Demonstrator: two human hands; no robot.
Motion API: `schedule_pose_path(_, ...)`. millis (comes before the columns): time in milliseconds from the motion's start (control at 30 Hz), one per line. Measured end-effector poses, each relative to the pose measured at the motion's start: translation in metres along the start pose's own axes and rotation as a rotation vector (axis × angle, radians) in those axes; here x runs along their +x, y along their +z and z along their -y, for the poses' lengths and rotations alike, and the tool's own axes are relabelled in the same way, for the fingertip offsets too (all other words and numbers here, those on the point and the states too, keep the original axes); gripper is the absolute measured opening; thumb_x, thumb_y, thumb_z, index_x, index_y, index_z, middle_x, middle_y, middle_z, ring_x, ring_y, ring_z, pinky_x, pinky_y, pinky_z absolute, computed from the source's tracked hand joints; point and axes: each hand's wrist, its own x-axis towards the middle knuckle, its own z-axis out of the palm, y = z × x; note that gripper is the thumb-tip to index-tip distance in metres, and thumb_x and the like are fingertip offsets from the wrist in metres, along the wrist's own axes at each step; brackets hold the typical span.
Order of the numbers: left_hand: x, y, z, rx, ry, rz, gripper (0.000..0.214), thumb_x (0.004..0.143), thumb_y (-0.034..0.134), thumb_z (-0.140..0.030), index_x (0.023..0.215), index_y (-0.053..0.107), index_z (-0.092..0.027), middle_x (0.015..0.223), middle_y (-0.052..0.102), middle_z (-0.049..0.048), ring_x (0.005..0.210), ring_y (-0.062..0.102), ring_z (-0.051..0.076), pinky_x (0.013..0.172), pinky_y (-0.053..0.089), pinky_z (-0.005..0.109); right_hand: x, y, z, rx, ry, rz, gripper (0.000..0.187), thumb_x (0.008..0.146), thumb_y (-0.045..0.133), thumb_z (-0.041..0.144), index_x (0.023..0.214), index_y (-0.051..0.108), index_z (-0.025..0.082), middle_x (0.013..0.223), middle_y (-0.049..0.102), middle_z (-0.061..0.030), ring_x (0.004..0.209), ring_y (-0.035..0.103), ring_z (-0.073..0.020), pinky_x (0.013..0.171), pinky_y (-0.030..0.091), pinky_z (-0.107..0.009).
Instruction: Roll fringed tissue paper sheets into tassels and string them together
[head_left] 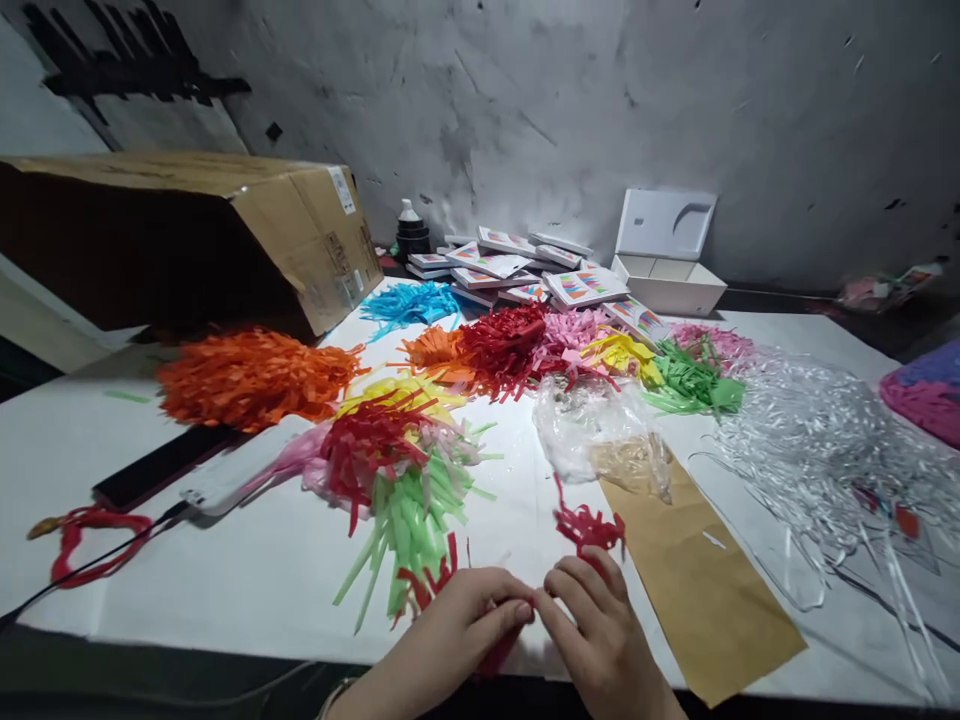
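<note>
At the front edge of the table both hands meet over a strip of red tissue paper fringe [590,528]. My left hand [465,625] pinches it between thumb and fingers, and some red fringe shows beyond the knuckles. My right hand [604,630] is closed on the other part, its fingertips touching the left hand's; red fringe sticks up past its fingers. What lies between the fingertips is partly hidden. Just beyond the left hand lies a light green tissue tassel [412,515], with a dark red tassel [375,440] above it.
An orange tassel pile [255,380] lies by an open cardboard box [315,230]. A white power bank [247,465] has a cable attached. Stacked printed boxes [517,265] stand at the back. A brown paper sheet [697,570] and silvery strands [832,440] spread at right.
</note>
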Motion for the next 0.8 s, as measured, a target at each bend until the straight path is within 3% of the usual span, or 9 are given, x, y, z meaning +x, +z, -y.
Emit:
schedule_pose_path(100,-0.001,0.0,-0.002,-0.301,-0.105,-0.027,0.039,0.079,0.075,-0.053,0.078,0.072,-0.015,0.068,0.067,0.0018,0.067,0.057,0.017,0.064,0.044,0.026,0.008,-0.012,0.002,0.1,0.014,-0.073,0.018,0.094,0.052,0.005,0.102,0.066,0.014,0.083,0.068,-0.0064,0.084,0.062,-0.0211,0.088,0.046,-0.04)
schedule_pose_path(200,0.006,0.005,-0.008,-0.404,-0.048,-0.084,0.047,0.072,0.08,-0.059,0.07,0.066,-0.014,0.065,0.059,0.0002,0.066,0.051,0.015,0.065,0.041,0.026,0.005,-0.006,0.004,0.302,0.195,-0.146,0.016,0.093,0.058,0.009,0.103,0.065,0.019,0.082,0.067,-0.0049,0.078,0.062,-0.019,0.073,0.051,-0.034)
schedule_pose_path(300,0.016,0.016,-0.018,-0.418,0.017,-0.166,0.048,0.075,0.077,-0.061,0.071,0.064,-0.015,0.067,0.056,-0.0004,0.066,0.047,0.014,0.063,0.039,0.025,-0.004,0.008,0.005,0.487,0.428,-0.214,0.018,0.101,0.051,0.02,0.106,0.068,0.024,0.088,0.068,-0.0055,0.081,0.066,-0.0184,0.069,0.055,-0.03)
schedule_pose_path(400,0.029,0.03,-0.025,-0.414,0.05,-0.223,0.047,0.08,0.073,-0.061,0.072,0.064,-0.016,0.069,0.057,0.0004,0.065,0.048,0.014,0.06,0.039,0.024,-0.011,0.016,0.001,0.552,0.543,-0.316,0.02,0.102,0.053,0.031,0.112,0.07,0.027,0.092,0.07,-0.0049,0.082,0.069,-0.0177,0.07,0.057,-0.026)
schedule_pose_path(533,0.051,0.039,-0.025,-0.419,0.082,-0.115,0.05,0.081,0.07,-0.064,0.074,0.066,-0.015,0.07,0.063,0.0034,0.066,0.054,0.015,0.063,0.043,0.026,-0.018,0.019,-0.011,0.473,0.577,-0.435,0.019,0.1,0.059,0.03,0.112,0.073,0.031,0.088,0.071,-0.0025,0.076,0.07,-0.0161,0.067,0.057,-0.023)
schedule_pose_path(667,0.069,0.039,-0.028,-0.254,0.166,-0.103,0.035,0.086,0.07,-0.051,0.091,0.069,-0.017,0.084,0.072,0.0064,0.078,0.062,0.02,0.073,0.048,0.028,-0.027,0.023,-0.026,0.348,0.571,-0.47,0.03,0.101,0.054,0.025,0.124,0.069,0.035,0.092,0.075,-0.0028,0.08,0.072,-0.0175,0.07,0.056,-0.025)
schedule_pose_path(733,0.075,0.039,-0.033,-0.087,0.22,-0.115,0.024,0.09,0.066,-0.042,0.087,0.069,-0.018,0.084,0.072,0.0059,0.078,0.062,0.019,0.074,0.047,0.027,-0.03,0.026,-0.034,0.295,0.606,-0.505,0.033,0.1,0.054,0.024,0.129,0.066,0.035,0.091,0.076,-0.0027,0.079,0.072,-0.0185,0.072,0.056,-0.027)
schedule_pose_path(800,0.081,0.041,-0.04,0.048,0.256,-0.126,0.023,0.093,0.061,-0.037,0.08,0.067,-0.018,0.079,0.07,0.0045,0.073,0.06,0.017,0.07,0.045,0.026,-0.032,0.029,-0.04,0.3,0.677,-0.519,0.026,0.1,0.054,0.029,0.121,0.069,0.032,0.087,0.076,-0.0034,0.075,0.071,-0.0193,0.07,0.055,-0.028)
